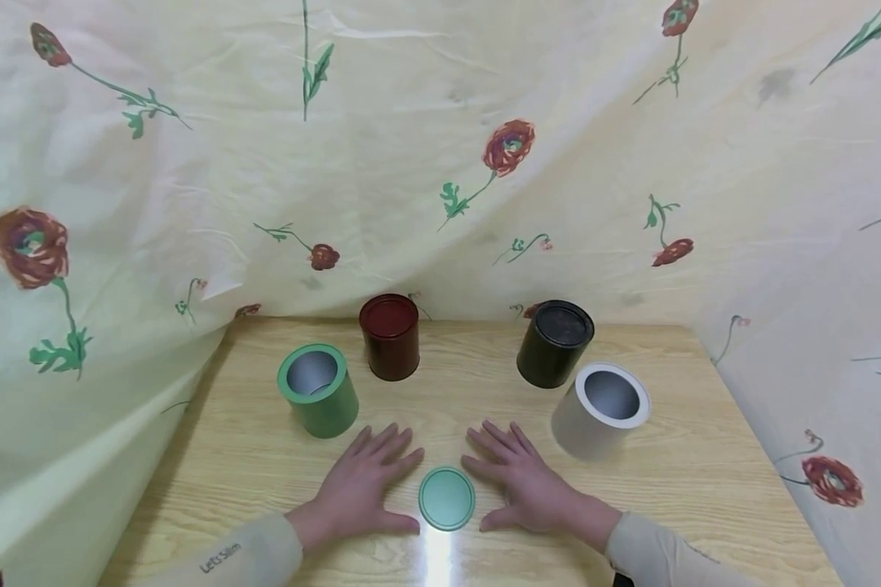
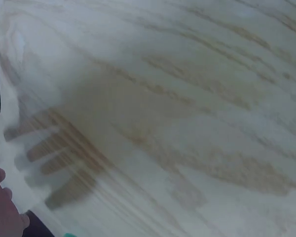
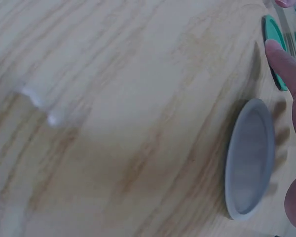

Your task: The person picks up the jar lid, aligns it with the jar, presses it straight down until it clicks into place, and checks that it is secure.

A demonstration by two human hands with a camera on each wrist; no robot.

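Note:
Both hands are over the near half of the wooden table, fingers straight and spread, holding nothing. A round green lid (image 1: pixel 446 499) lies between my left hand (image 1: pixel 367 487) and my right hand (image 1: pixel 527 487). The left hand is nearest to an uncovered green can (image 1: pixel 330 412) at upper left. Beyond the right hand stands a white can (image 1: pixel 591 432), its top uncovered. In the right wrist view, a whitish-grey round lid (image 3: pixel 250 158) lies flat beside the right hand; the head view does not show it. Only part of the left hand (image 2: pixel 4 207) enters the left wrist view.
A dark red can (image 1: pixel 391 346) and a black can (image 1: pixel 551 350) stand near the table's back edge, both with lids on. Floral cloth (image 1: pixel 382 163) hangs behind the table (image 1: pixel 455 391) and along both sides.

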